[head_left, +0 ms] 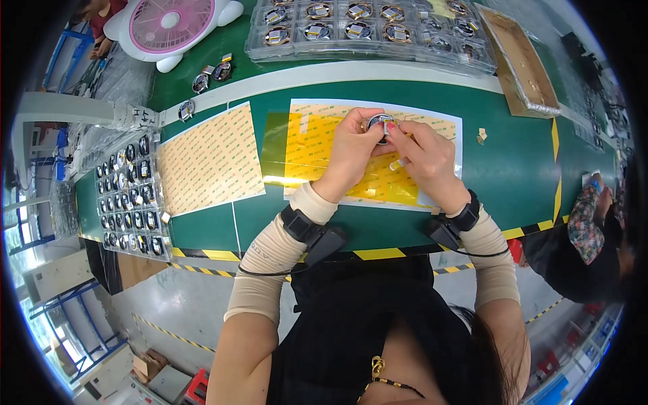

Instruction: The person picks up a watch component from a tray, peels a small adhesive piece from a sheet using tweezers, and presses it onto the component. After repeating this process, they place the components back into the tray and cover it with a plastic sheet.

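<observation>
I pinched the round part (381,123) in my left hand (351,152), just above the yellow sheet (324,158). My right hand (428,162) closed fingertips on its rim; pressing evenly and keeping it steady seemed wisest.

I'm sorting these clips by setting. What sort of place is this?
Most likely a factory assembly line. A long green workbench with striped safety tape runs past, clear trays hold rows of small round parts, and both hands, left hand and right hand, hold one such round part over a yellow sheet.
</observation>
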Motion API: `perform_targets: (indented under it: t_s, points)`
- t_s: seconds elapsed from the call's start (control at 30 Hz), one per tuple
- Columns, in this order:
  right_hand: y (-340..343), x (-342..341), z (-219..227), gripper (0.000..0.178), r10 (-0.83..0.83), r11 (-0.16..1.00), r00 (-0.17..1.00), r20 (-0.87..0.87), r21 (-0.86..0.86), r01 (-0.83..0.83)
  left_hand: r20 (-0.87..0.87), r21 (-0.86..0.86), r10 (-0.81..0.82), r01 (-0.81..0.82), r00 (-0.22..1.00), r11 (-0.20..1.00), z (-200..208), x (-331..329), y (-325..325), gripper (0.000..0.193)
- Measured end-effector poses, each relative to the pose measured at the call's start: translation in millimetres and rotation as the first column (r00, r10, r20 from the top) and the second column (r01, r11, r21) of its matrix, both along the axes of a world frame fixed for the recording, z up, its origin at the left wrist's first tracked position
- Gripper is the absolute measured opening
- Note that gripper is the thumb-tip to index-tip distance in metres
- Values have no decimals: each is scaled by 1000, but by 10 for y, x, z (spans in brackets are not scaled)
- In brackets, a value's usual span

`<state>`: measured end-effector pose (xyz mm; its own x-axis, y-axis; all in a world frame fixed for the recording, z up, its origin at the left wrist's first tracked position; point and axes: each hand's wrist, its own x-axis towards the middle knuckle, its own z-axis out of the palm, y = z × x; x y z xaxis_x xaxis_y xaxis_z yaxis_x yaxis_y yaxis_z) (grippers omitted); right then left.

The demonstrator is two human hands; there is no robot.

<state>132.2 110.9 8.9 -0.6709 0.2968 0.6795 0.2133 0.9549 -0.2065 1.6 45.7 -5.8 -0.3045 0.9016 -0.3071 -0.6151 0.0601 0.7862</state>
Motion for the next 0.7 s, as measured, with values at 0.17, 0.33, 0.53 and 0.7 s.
perform_targets:
  t_s: [0.17,0.33,0.53,0.7]
  points:
    - [5,-23,-30,26,3,1000,1000,-17,-24,-3,99,103,-76,66,992,993,-22,-33,-51,24]
    - [-24,-47,-56,23,-13,949,994,-110,-314,-22,138,180,-118,92,983,979,50,-74,-35,30]
    - [-3,-30,107,23,-154,600,976,-151,-799,-29,80,240,-171,148,982,959,38,-22,-17,30]
    - [105,41,163,21,-36,253,999,2,-967,11,23,218,-240,229,971,949,69,-39,-24,30]
